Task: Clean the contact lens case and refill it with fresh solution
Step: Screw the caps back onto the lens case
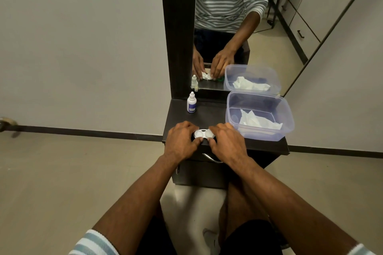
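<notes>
While both hands rested on the dark table [217,113], the white contact lens case [204,134] lay flat between them, near the front edge of the table top. The left hand [180,140] covered the left end of the case, with its fingers bent and kept close together over that end and its thumb touching the front side of the case. The right hand [227,142] did the same on the right end: the fingers were curled close together over it, and the thumb pressed against the front side. Only the middle part of the case was visible, with two round wells that looked open at the top. I could not tell if any caps were under the fingers.

Behind the left hand, well apart from the case, a small white dropper bottle [191,103] with a blue label stood upright near the back of the table. On the right side of the table stood a clear plastic box [288,124] without a lid, and a crumpled white tissue [259,121] lay inside it. A mirror [259,33] with a dark frame stood at the back of the table and reflected the hands, the bottle and the box. Below the table top, a metal drawer handle [212,159] was partly visible between the wrists.
</notes>
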